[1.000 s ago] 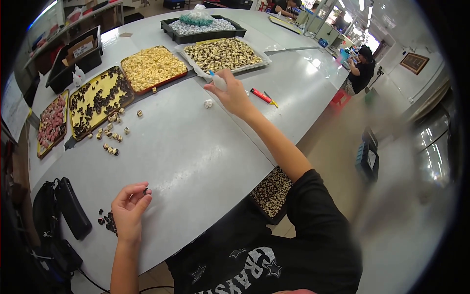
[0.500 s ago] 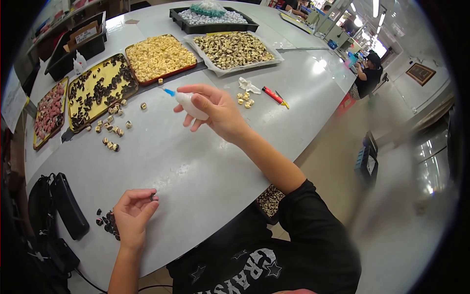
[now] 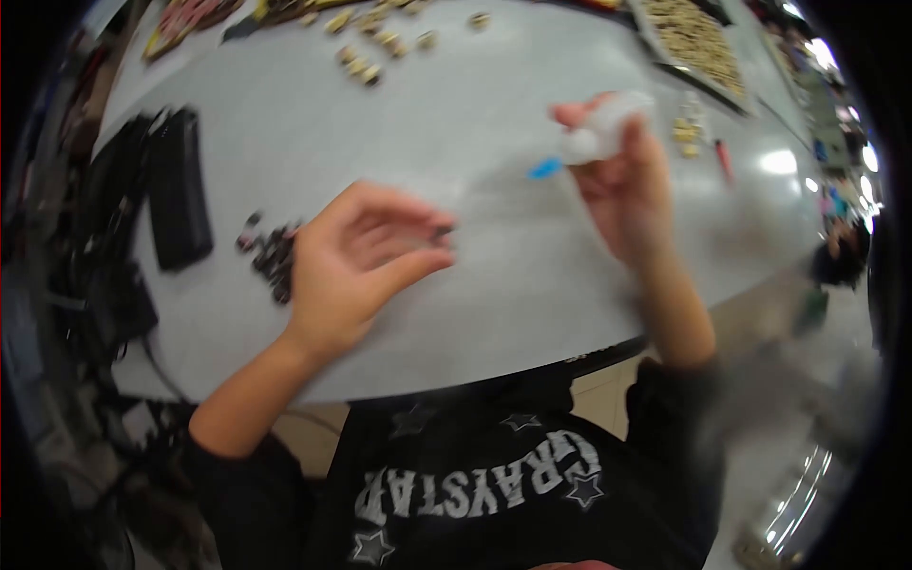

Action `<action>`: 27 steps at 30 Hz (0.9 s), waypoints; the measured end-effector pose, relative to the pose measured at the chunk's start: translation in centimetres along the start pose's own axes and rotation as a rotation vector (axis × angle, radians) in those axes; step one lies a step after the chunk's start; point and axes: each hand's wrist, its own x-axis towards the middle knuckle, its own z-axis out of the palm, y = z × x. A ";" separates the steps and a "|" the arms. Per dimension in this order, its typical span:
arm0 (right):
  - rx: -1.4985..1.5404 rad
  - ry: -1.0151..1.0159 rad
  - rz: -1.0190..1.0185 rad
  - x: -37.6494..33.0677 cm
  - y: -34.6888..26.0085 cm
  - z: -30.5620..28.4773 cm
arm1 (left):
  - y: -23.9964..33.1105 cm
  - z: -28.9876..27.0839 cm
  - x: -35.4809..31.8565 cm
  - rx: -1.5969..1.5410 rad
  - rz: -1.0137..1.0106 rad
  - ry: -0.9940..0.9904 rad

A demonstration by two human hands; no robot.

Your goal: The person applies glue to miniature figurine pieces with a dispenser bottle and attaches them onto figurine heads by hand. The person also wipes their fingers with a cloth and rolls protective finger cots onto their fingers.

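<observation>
My left hand (image 3: 347,261) is pinched over the grey table, with a small dark piece (image 3: 443,232) between thumb and fingertips. Blur hides the piece's details. Across from it, my right hand (image 3: 632,195) is wrapped round a white squeeze bottle (image 3: 608,123). The bottle is tilted, and its blue nozzle (image 3: 545,168) points down and left toward my left hand, without touching it. Beside my left wrist lies a loose pile of small dark pieces (image 3: 275,258). Farther off, small cream-and-dark pieces (image 3: 358,66) are scattered on the table.
At the left sit a long black box (image 3: 178,190) and black cables. Trays of small pieces line the far edge, including a pale-lined tray (image 3: 698,52). A red pen-like tool (image 3: 725,160) lies right of some cream pieces (image 3: 685,133). Another person (image 3: 841,252) is at far right.
My view has tilted down and turned. My hands have come closer together, and the bottle's nozzle has swung from pointing away to pointing toward my left hand. Both grips are kept.
</observation>
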 end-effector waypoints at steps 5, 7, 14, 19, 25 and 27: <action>-0.117 -0.004 0.004 -0.5 0.5 1.7 | -0.3 0.1 0.6 0.030 0.119 -0.031; -0.140 -0.009 0.001 -0.7 0.8 2.6 | -0.4 -0.1 0.3 0.029 0.150 -0.057; -0.217 -0.049 -0.048 -1.2 1.1 3.3 | -0.6 -0.2 0.0 0.158 0.278 -0.131; -0.230 -0.080 -0.009 -1.3 1.1 3.1 | -0.8 -0.3 0.0 0.182 0.279 -0.150; -0.248 -0.069 0.029 -1.3 1.0 3.4 | -0.8 -0.2 0.1 0.199 0.300 -0.156; -0.250 -0.075 0.024 -1.3 1.0 3.4 | -0.8 -0.2 0.1 0.200 0.302 -0.156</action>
